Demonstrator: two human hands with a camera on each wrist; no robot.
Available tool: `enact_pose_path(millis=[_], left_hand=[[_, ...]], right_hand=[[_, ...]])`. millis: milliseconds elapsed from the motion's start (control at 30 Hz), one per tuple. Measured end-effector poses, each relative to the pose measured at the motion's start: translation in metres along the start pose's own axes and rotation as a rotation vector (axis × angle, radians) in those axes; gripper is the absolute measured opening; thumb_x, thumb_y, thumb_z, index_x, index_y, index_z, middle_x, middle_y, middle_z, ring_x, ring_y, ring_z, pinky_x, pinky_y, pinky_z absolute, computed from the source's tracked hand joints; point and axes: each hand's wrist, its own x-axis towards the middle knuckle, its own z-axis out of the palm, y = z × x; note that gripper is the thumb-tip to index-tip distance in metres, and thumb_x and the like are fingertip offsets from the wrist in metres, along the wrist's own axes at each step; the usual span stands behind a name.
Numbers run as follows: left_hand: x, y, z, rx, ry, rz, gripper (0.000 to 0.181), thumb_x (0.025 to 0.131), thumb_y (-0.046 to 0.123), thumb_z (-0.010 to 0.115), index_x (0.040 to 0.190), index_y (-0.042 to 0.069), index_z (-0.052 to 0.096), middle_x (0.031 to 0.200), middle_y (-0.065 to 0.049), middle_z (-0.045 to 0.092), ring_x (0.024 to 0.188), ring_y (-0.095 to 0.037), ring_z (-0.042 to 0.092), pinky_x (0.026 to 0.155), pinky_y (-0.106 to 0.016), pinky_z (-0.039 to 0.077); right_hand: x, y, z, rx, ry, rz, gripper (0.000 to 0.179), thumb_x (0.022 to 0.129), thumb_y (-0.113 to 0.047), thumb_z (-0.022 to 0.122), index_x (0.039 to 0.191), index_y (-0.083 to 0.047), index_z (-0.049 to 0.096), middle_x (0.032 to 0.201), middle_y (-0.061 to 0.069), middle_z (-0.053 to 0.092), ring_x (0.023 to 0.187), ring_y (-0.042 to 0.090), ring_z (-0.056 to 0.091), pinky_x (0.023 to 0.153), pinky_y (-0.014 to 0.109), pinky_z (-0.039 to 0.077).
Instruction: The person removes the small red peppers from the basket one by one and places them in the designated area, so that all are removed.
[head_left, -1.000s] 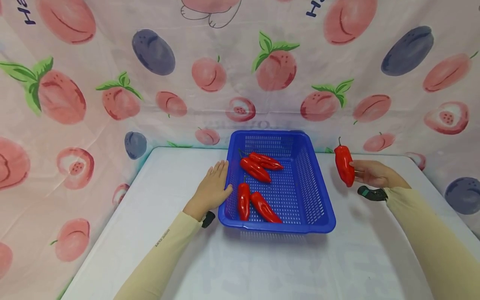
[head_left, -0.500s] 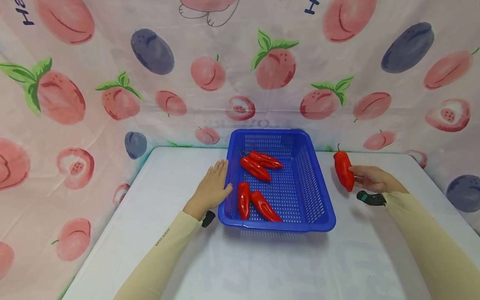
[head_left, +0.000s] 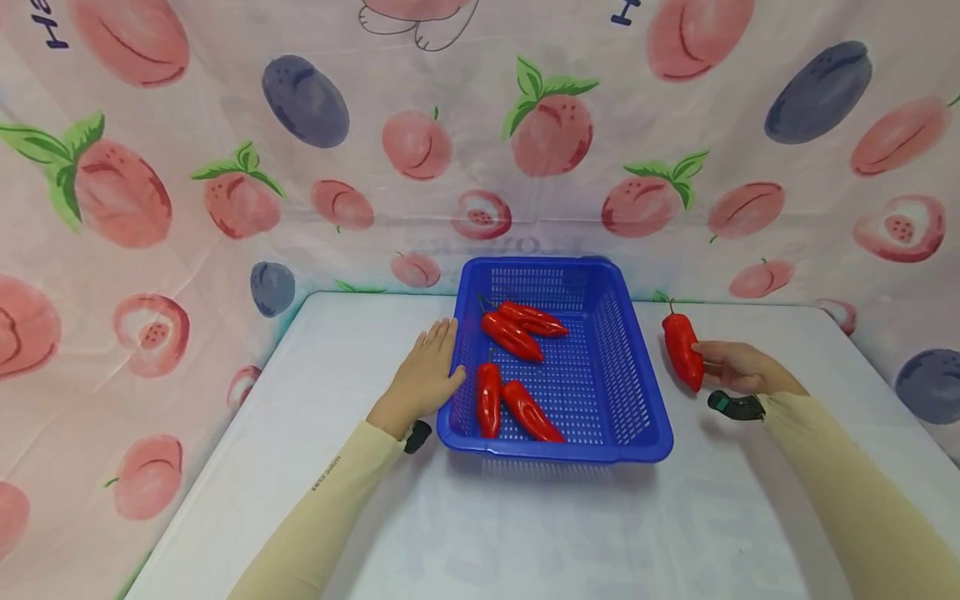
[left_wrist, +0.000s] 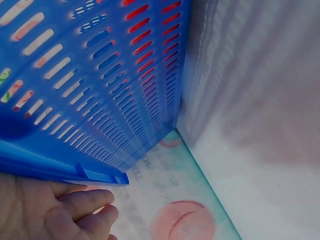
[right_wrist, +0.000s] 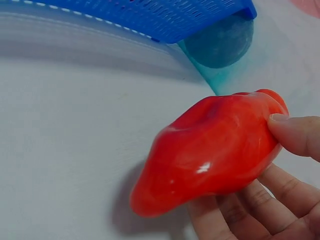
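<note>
A red chili pepper (head_left: 682, 353) with a thin stem is pinched between the thumb and fingers of my right hand (head_left: 738, 367), to the right of the blue basket (head_left: 555, 452). In the right wrist view the pepper (right_wrist: 215, 150) hangs close over the white table, its shadow beside it. My left hand (head_left: 422, 371) rests on the basket's left rim with straight fingers. From the left wrist view, its fingers (left_wrist: 87, 202) lie at the rim, beside the slotted wall. Inside the basket, two red peppers (head_left: 512, 337) lie toward the back and two more (head_left: 488, 400) toward the front left.
The basket stands on a white table (head_left: 540, 533) near its back edge. A fruit-printed cloth (head_left: 420, 212) hangs behind and along the left side. Dark wrist cameras (head_left: 737, 406) sit under the wrists.
My right hand has moved down and slightly left with the pepper, bringing it closer to the table and basket. The left hand has stayed at the rim.
</note>
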Motion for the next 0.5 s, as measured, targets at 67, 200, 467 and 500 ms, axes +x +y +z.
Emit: enact_pose_path(millis=[67,200,467,500], left_hand=[[0.0001,-0.0003,0.0002,0.001,0.001,0.000,0.071,0.094,0.027,0.044,0.149,-0.002,0.011,0.156,-0.019,0.016,0.147,-0.031,0.012,0.121,-0.044,0.009],[0.0000,-0.0004,0.0009,-0.003,0.007,-0.001,0.071,0.094,0.027,0.044,0.149,-0.002,0.011,0.156,-0.019,0.017,0.147,-0.032,0.013,0.120,-0.045,0.009],[-0.0005,0.0007,-0.0003,-0.005,0.006,0.001,0.070,0.094,0.027,0.044,0.149,-0.002,0.012,0.156,-0.019,0.017,0.147,-0.031,0.012,0.120,-0.045,0.010],[-0.0005,0.0007,-0.0005,-0.006,0.007,0.001,0.070,0.094,0.027,0.044,0.149,-0.002,0.012,0.156,-0.019,0.017,0.147,-0.031,0.012,0.120,-0.045,0.010]], right_hand=[[0.0017,0.0015,0.0008,-0.002,0.000,0.002,0.075,0.093,-0.026,0.057,0.150,-0.009,0.010,0.088,-0.009,0.062,0.087,0.010,0.060,0.089,0.029,0.054],[0.0050,0.0042,0.0004,0.010,-0.002,0.013,0.059,0.094,-0.024,0.056,0.142,-0.010,0.024,0.088,-0.007,0.062,0.087,0.010,0.061,0.088,0.029,0.055],[0.0092,0.0075,-0.0018,0.016,-0.019,0.031,0.027,0.094,-0.024,0.054,0.117,-0.013,0.043,0.086,-0.006,0.064,0.085,0.011,0.062,0.085,0.028,0.056],[0.0092,0.0075,-0.0018,0.023,-0.020,0.036,0.026,0.095,-0.024,0.054,0.117,-0.014,0.043,0.086,-0.006,0.064,0.085,0.011,0.062,0.086,0.028,0.055]])
